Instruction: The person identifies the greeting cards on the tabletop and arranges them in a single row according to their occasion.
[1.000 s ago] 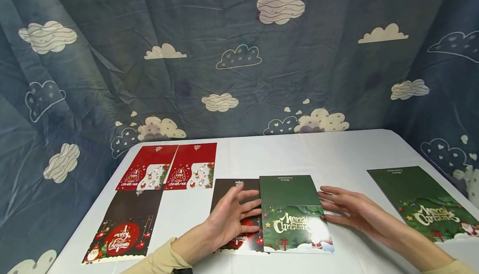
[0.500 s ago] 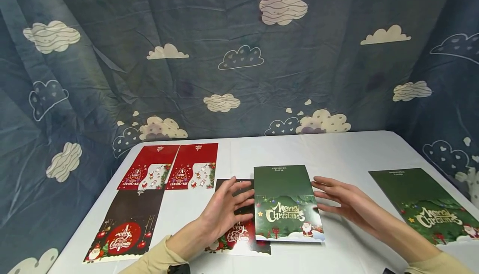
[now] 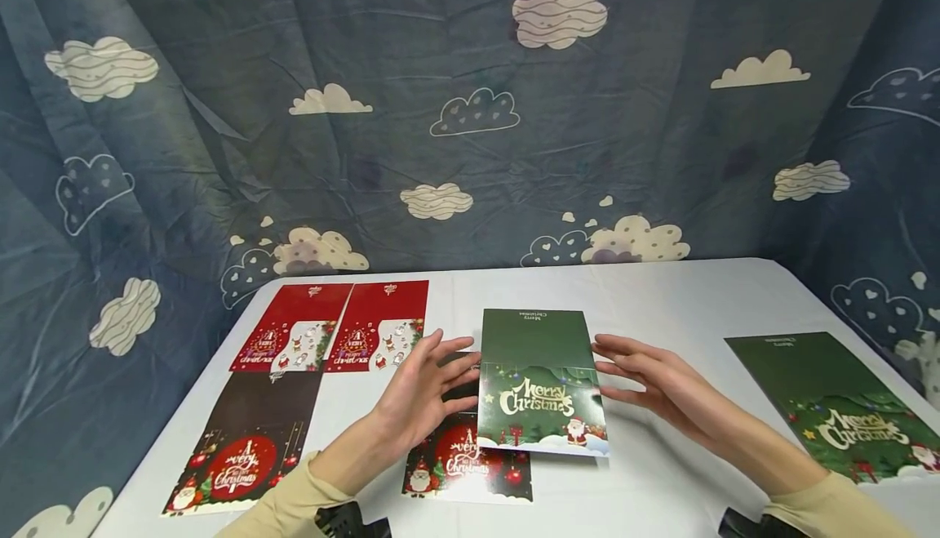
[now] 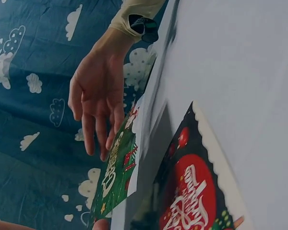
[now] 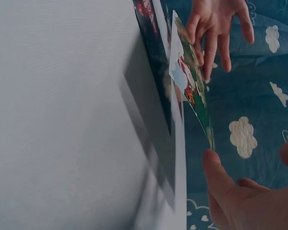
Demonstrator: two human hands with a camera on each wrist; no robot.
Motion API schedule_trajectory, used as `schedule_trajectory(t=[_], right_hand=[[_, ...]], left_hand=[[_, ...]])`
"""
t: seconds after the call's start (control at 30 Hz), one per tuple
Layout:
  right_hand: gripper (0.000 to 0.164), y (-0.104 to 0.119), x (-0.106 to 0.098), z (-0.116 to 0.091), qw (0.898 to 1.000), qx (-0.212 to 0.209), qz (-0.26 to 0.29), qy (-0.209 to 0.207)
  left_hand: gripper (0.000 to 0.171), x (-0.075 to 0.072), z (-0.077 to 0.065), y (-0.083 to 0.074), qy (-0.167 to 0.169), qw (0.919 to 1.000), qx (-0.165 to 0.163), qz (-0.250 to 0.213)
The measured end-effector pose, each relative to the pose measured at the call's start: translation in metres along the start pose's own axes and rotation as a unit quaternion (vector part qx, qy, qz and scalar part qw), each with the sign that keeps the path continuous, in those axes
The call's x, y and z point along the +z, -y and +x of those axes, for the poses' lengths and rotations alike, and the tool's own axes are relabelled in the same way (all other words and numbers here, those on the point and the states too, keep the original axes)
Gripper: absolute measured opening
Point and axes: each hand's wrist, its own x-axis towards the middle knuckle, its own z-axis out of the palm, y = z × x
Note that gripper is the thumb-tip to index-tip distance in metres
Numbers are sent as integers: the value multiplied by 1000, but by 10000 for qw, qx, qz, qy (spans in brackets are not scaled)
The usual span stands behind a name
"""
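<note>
A green Merry Christmas card (image 3: 542, 379) is raised off the table, carried between both hands, and casts a shadow below in the wrist views. Straight fingertips of my left hand (image 3: 419, 391) touch its left edge. At its right edge are the extended fingers of my right hand (image 3: 661, 383), thumb apart in the right wrist view. Beneath it a dark Christmas card (image 3: 470, 469) with a red circle lies partly hidden. The left wrist view shows the card (image 4: 119, 167) tilted above that dark card (image 4: 192, 187).
Two red Christmas cards (image 3: 297, 326) lie side by side at the back left of the white table (image 3: 646, 293). Another dark card (image 3: 238, 448) lies in front of them. A second green card (image 3: 840, 407) lies at the far right. A blue cloud-patterned cloth (image 3: 367, 154) hangs behind.
Both hands have lifted the green card off the table and carried it left and slightly away, now over more of the dark card's upper part. The other cards have stayed in place.
</note>
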Motion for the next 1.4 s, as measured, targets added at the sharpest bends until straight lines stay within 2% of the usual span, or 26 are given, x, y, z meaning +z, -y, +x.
schedule_trajectory(t=[0.27, 0.67, 0.87, 1.03, 1.2, 1.4], right_hand=[[58, 3, 10, 16, 9996, -237, 155, -24], [56, 1, 18, 38, 9991, -300, 248, -181], [56, 4, 22, 53, 9986, -345, 308, -248], [55, 6, 23, 70, 9981, -388, 404, -275], [54, 6, 21, 89, 9968, -217, 719, -281], [55, 2, 21, 112, 9953, -67, 923, -282]], left_hand=[[66, -8, 1, -13, -116, 9998, 143, 121], [62, -21, 7, -25, -374, 9991, 168, 116], [63, -29, 11, -33, -395, 9988, 247, 142], [61, -38, 20, -40, -481, 9986, 238, 40], [60, -52, 32, -44, -516, 9984, 200, -91], [61, -66, 43, -46, -549, 9983, 174, 0]])
